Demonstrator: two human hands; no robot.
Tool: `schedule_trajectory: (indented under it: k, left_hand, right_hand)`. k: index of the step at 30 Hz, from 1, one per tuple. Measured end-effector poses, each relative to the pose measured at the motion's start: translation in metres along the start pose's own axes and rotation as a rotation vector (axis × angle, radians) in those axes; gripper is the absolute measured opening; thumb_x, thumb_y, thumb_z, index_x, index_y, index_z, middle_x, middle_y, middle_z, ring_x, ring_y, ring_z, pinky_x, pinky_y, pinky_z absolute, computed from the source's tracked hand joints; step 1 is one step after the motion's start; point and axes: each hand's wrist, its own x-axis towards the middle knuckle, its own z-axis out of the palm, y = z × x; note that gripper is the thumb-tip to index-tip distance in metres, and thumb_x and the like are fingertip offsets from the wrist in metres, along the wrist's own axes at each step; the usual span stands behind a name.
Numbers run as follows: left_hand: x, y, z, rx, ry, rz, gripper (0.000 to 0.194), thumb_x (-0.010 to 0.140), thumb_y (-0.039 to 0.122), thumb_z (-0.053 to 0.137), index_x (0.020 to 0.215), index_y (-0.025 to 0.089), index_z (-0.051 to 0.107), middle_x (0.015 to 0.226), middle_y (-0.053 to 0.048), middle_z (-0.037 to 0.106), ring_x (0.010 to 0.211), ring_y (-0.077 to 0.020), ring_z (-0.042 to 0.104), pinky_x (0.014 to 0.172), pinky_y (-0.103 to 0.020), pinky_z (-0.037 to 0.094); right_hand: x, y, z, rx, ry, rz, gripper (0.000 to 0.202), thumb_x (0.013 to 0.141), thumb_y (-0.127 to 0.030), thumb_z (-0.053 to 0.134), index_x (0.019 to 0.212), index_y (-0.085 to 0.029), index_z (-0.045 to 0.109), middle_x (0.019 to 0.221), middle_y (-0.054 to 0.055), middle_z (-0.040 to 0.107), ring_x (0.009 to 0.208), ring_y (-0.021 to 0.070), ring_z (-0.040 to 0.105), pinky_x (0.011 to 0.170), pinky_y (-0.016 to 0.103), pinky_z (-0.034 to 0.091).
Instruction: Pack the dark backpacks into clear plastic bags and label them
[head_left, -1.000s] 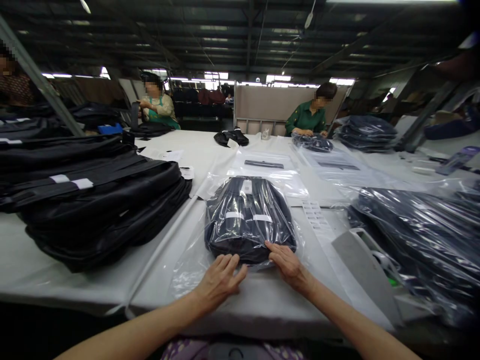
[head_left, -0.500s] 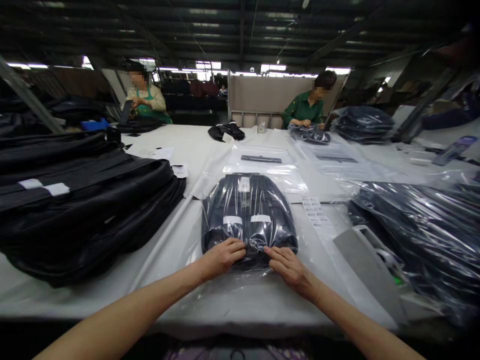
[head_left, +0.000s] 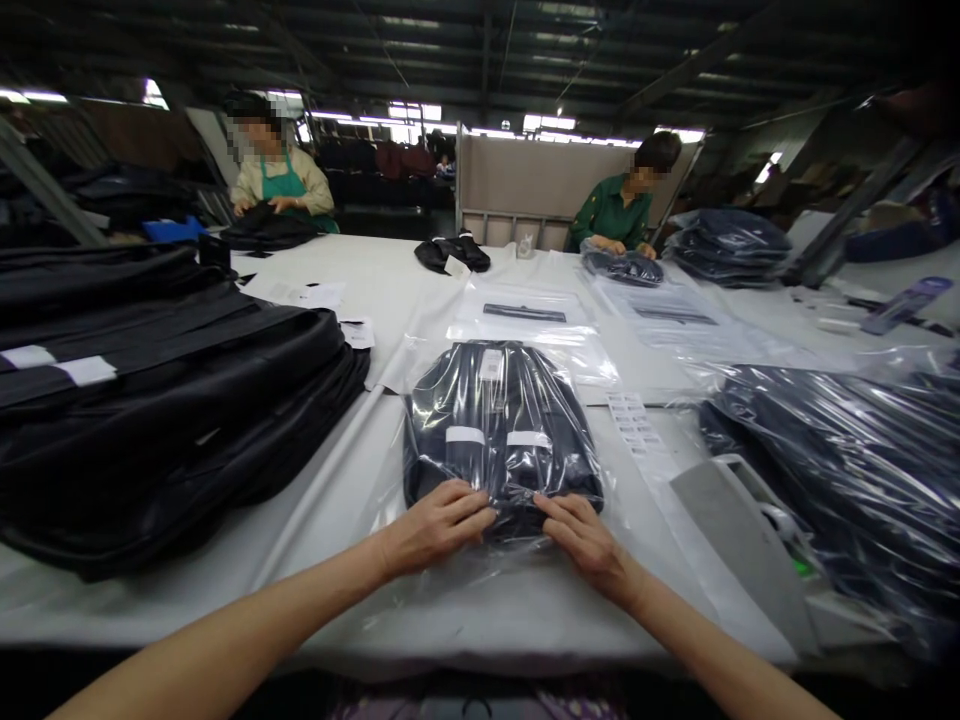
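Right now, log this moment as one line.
left hand: on plastic, bag's near end | right hand: same | bag: inside clear plastic, on table

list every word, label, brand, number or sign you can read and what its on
Nothing is legible.
Sticker sheet: printed rows, too small.
Tag on the wrapped bag: too small.
Papers by the black stack: too blurred.
Purple item, right: any print too blurred.
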Motion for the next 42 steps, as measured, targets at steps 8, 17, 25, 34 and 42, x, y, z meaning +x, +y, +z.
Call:
schedule_trajectory:
  k: [8,17,25,34,42]
  left_hand:
    - [-0.027,0.03,-0.009,0.015,-0.216,-0.168,0.095,0.064,0.062,0.069,0.134,0.009,0.032,0.144,-0.032,0.017,0.135,-0.041,0.013,0.106,-0.06,0.021]
    - [-0.025,0.01,0.003,0.159,-0.029,-0.004,0.016,0.089,0.011,0.042,0.097,0.017,0.055,0.144,-0.013,0.034,0.131,-0.0352,0.03,0.1,-0.057,0.03]
    - [-0.006,0.006,0.0,-0.171,0.081,-0.216,0.022,0.094,0.01,0.031,0.098,0.016,0.052,0.116,-0.006,0.063,0.1,-0.0163,0.06,0.084,-0.035,0.041]
    - [0.025,0.006,-0.011,-0.498,0.093,-0.875,0.028,0.097,0.03,0.031,0.076,0.022,0.048,0.083,0.004,0.07,0.074,-0.0148,0.061,0.069,-0.026,0.041]
    - [0.041,-0.011,-0.007,-0.491,-0.048,-1.06,0.032,0.095,0.029,0.03,0.069,0.02,0.046,0.068,0.002,0.067,0.065,-0.0122,0.064,0.061,-0.021,0.042]
  right_hand:
    - [-0.003,0.0,0.007,0.13,0.091,0.114,0.017,0.091,-0.01,0.04,0.095,-0.017,0.055,0.116,0.012,0.062,0.096,0.0196,0.056,0.082,0.038,0.047]
    - [-0.002,0.002,0.006,0.103,0.122,0.075,0.017,0.09,-0.01,0.041,0.097,-0.016,0.056,0.116,0.013,0.062,0.095,0.0206,0.057,0.081,0.039,0.048]
    - [-0.002,0.004,0.007,0.211,0.199,0.149,0.029,0.093,-0.016,0.038,0.118,-0.015,0.051,0.098,0.011,0.065,0.087,0.0192,0.059,0.076,0.037,0.051]
    - [0.007,0.005,0.01,0.162,0.263,0.455,0.019,0.094,-0.021,0.041,0.093,-0.02,0.06,0.08,0.003,0.067,0.074,0.0146,0.063,0.067,0.026,0.049]
    - [0.021,0.005,0.006,0.314,0.148,0.81,0.027,0.095,-0.036,0.036,0.083,-0.021,0.055,0.075,0.002,0.07,0.07,0.0161,0.066,0.063,0.024,0.045]
